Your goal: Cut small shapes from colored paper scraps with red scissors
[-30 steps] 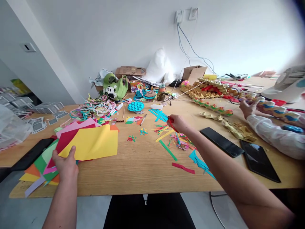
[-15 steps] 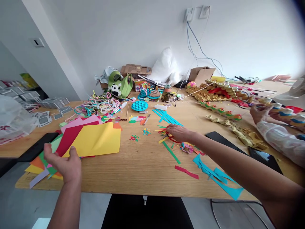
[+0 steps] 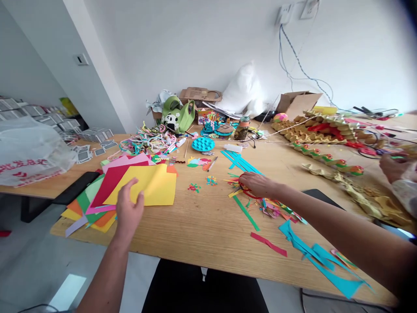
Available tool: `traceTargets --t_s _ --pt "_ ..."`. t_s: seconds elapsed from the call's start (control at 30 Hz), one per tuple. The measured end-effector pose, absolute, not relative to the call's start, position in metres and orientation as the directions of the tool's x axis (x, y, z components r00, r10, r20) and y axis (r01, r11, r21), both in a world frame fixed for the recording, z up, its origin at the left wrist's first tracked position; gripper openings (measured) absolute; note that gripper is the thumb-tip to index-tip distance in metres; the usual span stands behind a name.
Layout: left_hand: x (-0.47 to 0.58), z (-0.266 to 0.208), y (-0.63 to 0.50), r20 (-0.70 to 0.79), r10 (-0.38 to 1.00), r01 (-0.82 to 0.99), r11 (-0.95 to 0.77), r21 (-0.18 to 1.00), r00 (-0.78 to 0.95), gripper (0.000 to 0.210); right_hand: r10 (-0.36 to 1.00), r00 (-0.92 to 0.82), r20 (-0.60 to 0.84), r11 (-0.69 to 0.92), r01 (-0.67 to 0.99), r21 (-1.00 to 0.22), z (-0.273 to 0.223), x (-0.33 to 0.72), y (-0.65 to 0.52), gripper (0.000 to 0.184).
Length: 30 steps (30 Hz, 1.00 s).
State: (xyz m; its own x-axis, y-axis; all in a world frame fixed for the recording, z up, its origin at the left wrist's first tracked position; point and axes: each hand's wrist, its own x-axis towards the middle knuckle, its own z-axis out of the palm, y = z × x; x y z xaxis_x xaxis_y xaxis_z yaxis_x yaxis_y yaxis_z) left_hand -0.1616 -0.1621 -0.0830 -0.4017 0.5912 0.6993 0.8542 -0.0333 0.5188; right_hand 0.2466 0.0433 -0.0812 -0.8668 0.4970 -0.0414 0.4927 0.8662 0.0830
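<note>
the right hand point(image 3: 256, 184) closes around red-handled scissors point(image 3: 252, 196) — at four o'clock on the table point(image 3: 195, 226), near paper strips point(image 3: 246, 214). at eight o'clock, the left hand point(image 3: 129, 208), fingers parted, overlaps a yellow sheet point(image 3: 159, 187) — contact unclear.

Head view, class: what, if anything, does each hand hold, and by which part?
Left hand: open, over the yellow paper, holding nothing. Right hand: at the red handle of the scissors, but whether it grips cannot be told.

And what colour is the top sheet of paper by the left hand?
The top sheet is plain yellow, seen best in the head view.
</note>
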Motion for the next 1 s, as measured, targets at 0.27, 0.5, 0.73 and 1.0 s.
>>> traceTargets --t_s 0.27,0.5,0.73,1.0 --pt "-0.191 -0.101 -0.14 0.414 0.903 0.974 0.02 0.225 -0.114 0.042 0.453 -0.891 0.034 0.889 0.454 0.067 -0.069 0.25 0.039 0.015" --pt "-0.267 -0.079 -0.107 0.165 0.796 0.812 0.579 0.077 -0.583 0.069 0.486 -0.842 0.232 0.866 0.5 0.0 -0.043 0.25 0.031 0.013" --pt "-0.305 -0.075 -0.087 -0.035 0.691 0.687 0.723 0.077 -0.722 0.085 0.492 -0.817 0.301 0.856 0.517 0.004 -0.035 0.249 0.021 0.009" --pt "-0.318 -0.084 -0.077 -0.116 0.712 0.7 0.702 0.134 -0.692 0.059 0.503 -0.808 0.308 0.848 0.529 0.003 -0.031 0.231 0.013 0.007"
